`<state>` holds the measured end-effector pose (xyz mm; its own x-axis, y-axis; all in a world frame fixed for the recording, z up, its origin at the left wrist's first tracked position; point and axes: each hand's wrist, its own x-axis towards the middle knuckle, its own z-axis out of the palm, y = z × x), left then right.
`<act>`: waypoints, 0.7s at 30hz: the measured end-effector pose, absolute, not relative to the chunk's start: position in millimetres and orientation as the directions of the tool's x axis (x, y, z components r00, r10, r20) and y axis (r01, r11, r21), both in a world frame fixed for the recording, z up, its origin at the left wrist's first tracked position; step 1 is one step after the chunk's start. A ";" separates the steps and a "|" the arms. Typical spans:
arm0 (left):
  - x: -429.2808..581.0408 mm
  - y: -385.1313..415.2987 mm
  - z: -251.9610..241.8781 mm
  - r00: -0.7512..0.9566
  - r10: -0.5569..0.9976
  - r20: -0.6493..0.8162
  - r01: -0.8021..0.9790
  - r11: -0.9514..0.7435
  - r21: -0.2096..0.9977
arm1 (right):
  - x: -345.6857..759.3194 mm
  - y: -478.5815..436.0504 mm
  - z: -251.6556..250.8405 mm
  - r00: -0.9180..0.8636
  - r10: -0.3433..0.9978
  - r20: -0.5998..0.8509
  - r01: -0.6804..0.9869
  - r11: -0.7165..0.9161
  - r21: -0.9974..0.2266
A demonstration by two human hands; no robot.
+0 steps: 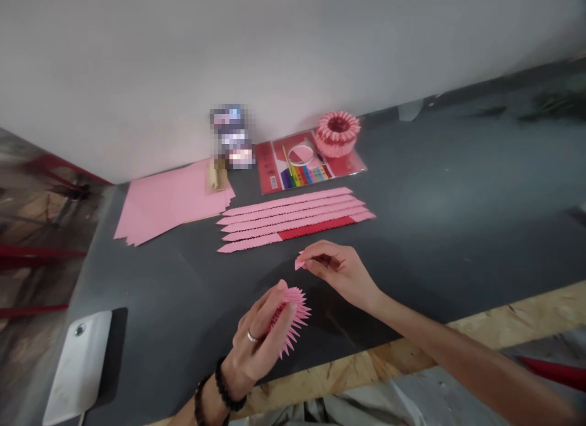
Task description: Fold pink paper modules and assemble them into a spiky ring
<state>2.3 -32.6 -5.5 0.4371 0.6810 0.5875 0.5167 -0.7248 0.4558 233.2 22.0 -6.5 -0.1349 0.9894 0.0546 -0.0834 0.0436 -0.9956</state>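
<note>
My left hand (263,331), with a ring and dark bead bracelets, is closed around a pink folded-paper ring (296,319) with spiky points facing right. Just above and to the right, my right hand (339,270) pinches a small pink folded paper piece (300,261) between thumb and fingertips, apart from the ring. Beyond the hands lie several long pink strips of interlocked paper pieces (293,211), side by side. A red stretch (315,229) covers part of the nearest strip. Fingers hide much of the ring in my left hand.
Pink paper sheets (169,197) lie at the left, with a yellowish block (217,174) on their corner. A red paper packet (270,163) carries a finished pink folded-paper bowl (337,136). A blurred box (233,136) leans at the wall. A white device (80,365) sits front left.
</note>
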 end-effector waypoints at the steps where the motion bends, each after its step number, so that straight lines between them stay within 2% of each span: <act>1: 4.4 -32.4 -4.0 0.432 0.681 0.591 0.509 -0.725 0.464 | 233.2 21.9 -6.7 -0.145 0.988 0.049 -0.084 0.037 -0.996; 3: 9.7 -32.3 -2.4 0.384 0.714 0.585 0.486 -0.695 0.529 | 232.9 21.3 -7.5 -0.159 0.987 0.024 -0.093 0.009 -0.996; 5: 15.0 -32.4 -1.9 0.286 0.791 0.541 0.465 -0.608 0.644 | 232.2 20.5 -8.2 -0.166 0.986 0.010 -0.100 -0.007 -0.995; 8: 21.0 -30.3 -0.4 0.116 0.931 0.346 0.384 -0.363 0.849 | 231.5 19.7 -8.3 -0.165 0.986 -0.005 -0.124 -0.025 -0.992; 11: 24.7 -24.2 0.8 0.027 0.997 0.069 0.280 -0.074 0.957 | 232.0 19.4 -7.6 -0.151 0.988 -0.018 -0.109 -0.035 -0.993; 14: 28.9 -18.1 -0.9 -0.021 0.990 -0.143 0.049 0.144 0.988 | 233.3 18.7 -7.9 -0.152 0.988 -0.021 -0.089 -0.035 -0.995; 17: 34.3 -15.6 -2.9 -0.044 0.944 -0.326 -0.211 0.310 0.927 | 234.7 18.0 -9.0 -0.152 0.987 -0.043 -0.073 -0.054 -0.996; 19: 37.0 -15.4 -2.3 -0.043 0.917 -0.395 -0.288 0.368 0.884 | 235.0 17.9 -9.6 -0.164 0.985 -0.048 -0.046 -0.056 -0.997; 21: 37.8 -15.3 -0.7 -0.032 0.909 -0.415 -0.294 0.389 0.873 | 234.4 18.2 -9.9 -0.198 0.979 -0.040 -0.054 -0.052 -0.997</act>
